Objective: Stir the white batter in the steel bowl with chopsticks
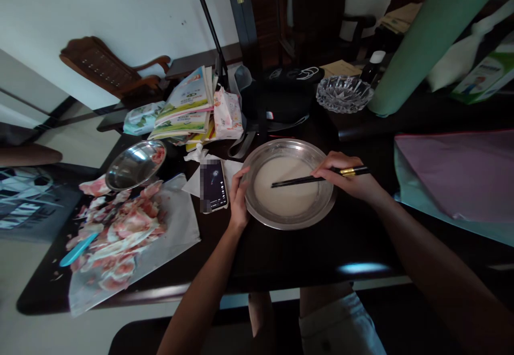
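Observation:
A wide metal bowl (289,221) stands on the dark table in front of me, with a milky white liquid (286,199) inside. My left hand (240,198) grips the bowl's left rim, fingers curled against its outer side. Black chopsticks (297,181) with gold bands are held in my right hand (346,175) over the bowl's right edge. Their tips point left and reach the liquid's surface, or hang just above it; I cannot tell which. Just left of my left hand lies a phone (214,186) with its screen lit, on white tissue.
Raw meat pieces (132,226) lie on a plastic sheet (179,226) at left, with a blue-handled tool (79,249). Behind them a smaller metal bowl (132,167) sits tilted. Books (187,103), a glass ashtray (344,95) and a green bottle (425,50) stand farther back. A pink folder (458,173) is right.

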{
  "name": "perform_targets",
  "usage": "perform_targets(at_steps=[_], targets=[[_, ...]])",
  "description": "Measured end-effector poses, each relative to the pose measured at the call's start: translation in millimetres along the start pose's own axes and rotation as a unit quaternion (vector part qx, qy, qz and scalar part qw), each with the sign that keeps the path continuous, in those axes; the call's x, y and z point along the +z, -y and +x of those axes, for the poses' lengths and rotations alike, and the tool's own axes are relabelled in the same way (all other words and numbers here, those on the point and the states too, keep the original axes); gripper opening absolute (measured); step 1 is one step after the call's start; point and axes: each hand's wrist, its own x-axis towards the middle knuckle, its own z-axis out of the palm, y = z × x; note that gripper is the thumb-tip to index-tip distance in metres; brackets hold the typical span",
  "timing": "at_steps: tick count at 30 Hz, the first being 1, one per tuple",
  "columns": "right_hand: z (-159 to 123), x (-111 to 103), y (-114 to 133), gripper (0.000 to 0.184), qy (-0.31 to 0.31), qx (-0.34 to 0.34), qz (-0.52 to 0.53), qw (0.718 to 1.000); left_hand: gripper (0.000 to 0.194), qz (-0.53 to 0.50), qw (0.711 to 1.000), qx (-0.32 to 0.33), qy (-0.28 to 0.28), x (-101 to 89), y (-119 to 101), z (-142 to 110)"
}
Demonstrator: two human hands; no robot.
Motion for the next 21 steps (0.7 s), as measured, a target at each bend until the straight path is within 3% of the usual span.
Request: perform_targets(at_steps=[5,10,15,21], targets=[[-1,-11,-2,0.04,-0.081,0.021,-0.015,0.996,0.04,-0.01,1.0,-0.001,0.004,-1.2,3,1],[-4,-30,-2,0.05,-0.143,0.059,0.063,0.986,0.04,-0.003,1.0,0.001,-0.003,-0.9,4,2],[-5,-31,3,0.048,-0.063,0.07,0.128,0.987,0.038,-0.004,1.0,-0.001,-0.004,-1.3,3,1],[-1,-9,5,0.036,0.037,0.01,0.057,0.998,0.04,-0.003,1.0,0.0,0.003,-0.3,0,1]])
